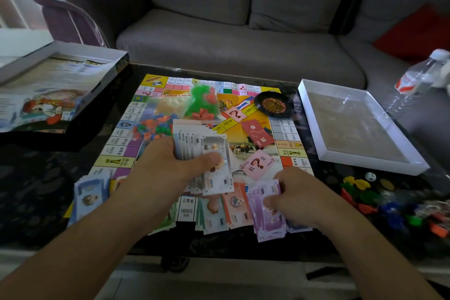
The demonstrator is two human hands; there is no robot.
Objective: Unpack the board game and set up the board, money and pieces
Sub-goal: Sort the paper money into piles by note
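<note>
Thin, slippery play-money notes (214,165) are pinched mid-stack by the left hand (175,165), purple notes (267,212) gripped edgewise by the right hand (292,200).

Dark table (36,190), game board (289,129), box halves (365,161)

Far board (155,81): blocked by bagged pieces (203,100) and roulette wheel (273,105).
Near edge: banknote piles (219,212) crowd it.
Right: box tray (323,151), loose tokens (365,192) (tight gap).
Left: dark table (36,190) open beside box lid (48,95).
</note>
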